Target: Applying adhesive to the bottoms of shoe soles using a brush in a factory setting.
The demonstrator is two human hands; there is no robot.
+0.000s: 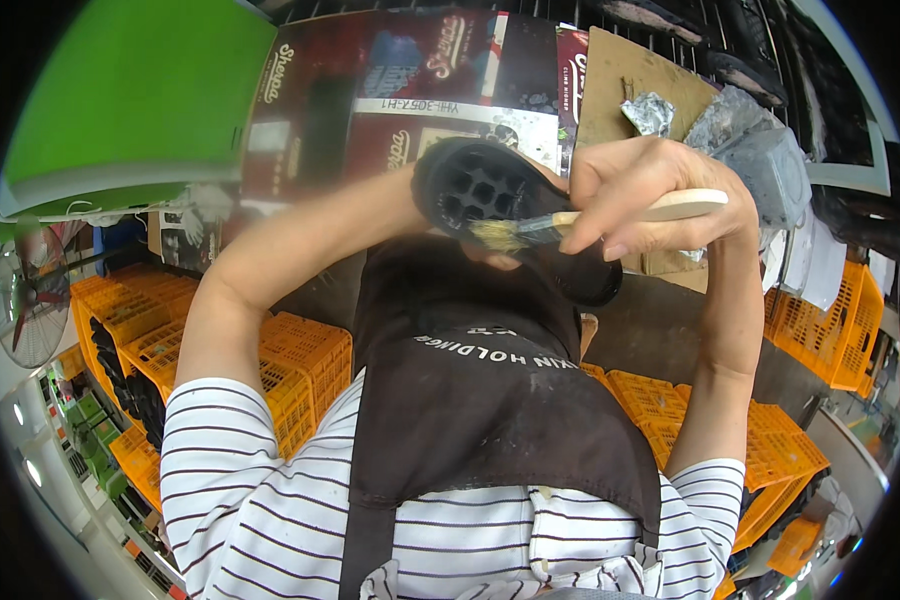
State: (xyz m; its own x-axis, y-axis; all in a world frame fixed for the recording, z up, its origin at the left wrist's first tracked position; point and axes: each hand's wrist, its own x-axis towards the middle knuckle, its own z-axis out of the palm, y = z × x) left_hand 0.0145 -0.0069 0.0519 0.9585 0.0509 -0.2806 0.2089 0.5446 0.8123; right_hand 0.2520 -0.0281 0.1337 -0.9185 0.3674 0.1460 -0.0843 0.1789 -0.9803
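Note:
A black shoe sole (467,187) is held up before my chest, tilted, with a honeycomb of hollows showing at its left end. My left hand (502,262) grips it from behind and below; most of that hand is hidden by the sole, and only a bit of finger shows under its lower edge. In my right hand (642,185) is a paintbrush (692,204) with a pale handle, the fingers closed round it near the metal band. Its yellowish bristles point left and lie against or just over the sole's hollowed face.
A worktop covered with dark red printed cardboard (315,120) lies beyond my hands. Brown cardboard (625,75) and a grey, coated container (765,165) are at the right. Orange crates (305,365) stand on both sides, a green panel (140,90) at far left, a fan (30,300) below it.

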